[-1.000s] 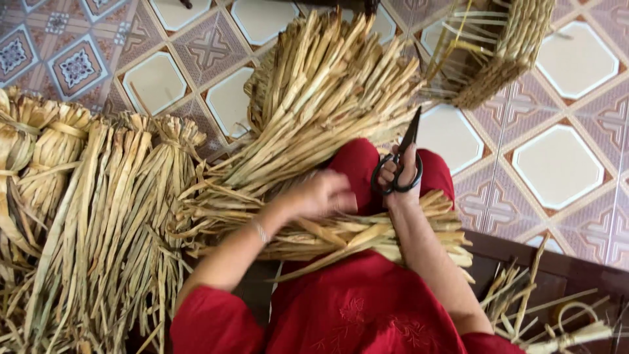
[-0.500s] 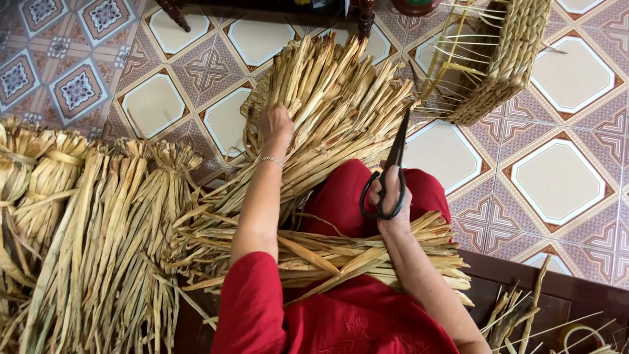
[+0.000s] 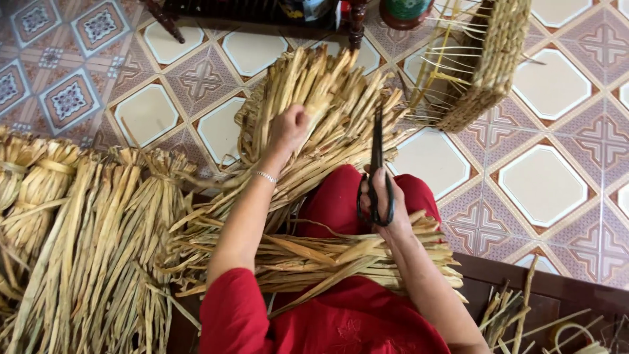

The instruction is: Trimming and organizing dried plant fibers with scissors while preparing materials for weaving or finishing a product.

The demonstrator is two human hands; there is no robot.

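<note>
My left hand [image 3: 289, 128] is stretched forward and closed on a dried straw stalk in the big bundle of dried stalks [image 3: 327, 111] lying on the tiled floor ahead. My right hand [image 3: 383, 213] rests over my red-clothed knee [image 3: 341, 196] and holds black scissors [image 3: 377, 167], blades pointing away from me toward the bundle. A flat sheaf of stalks [image 3: 314, 259] lies across my lap under both arms. A thin bracelet circles my left wrist.
Tied bunches of dried stalks [image 3: 78, 236] are heaped at my left. A half-woven straw basket [image 3: 488, 65] with loose spokes stands at the upper right. Dark furniture legs [image 3: 357, 23] stand at the top. Loose stalks and a coil [image 3: 570, 334] lie at the lower right.
My left hand has reached from my lap forward into the big bundle and closed on a stalk. My right hand with the scissors has stayed near my knee.
</note>
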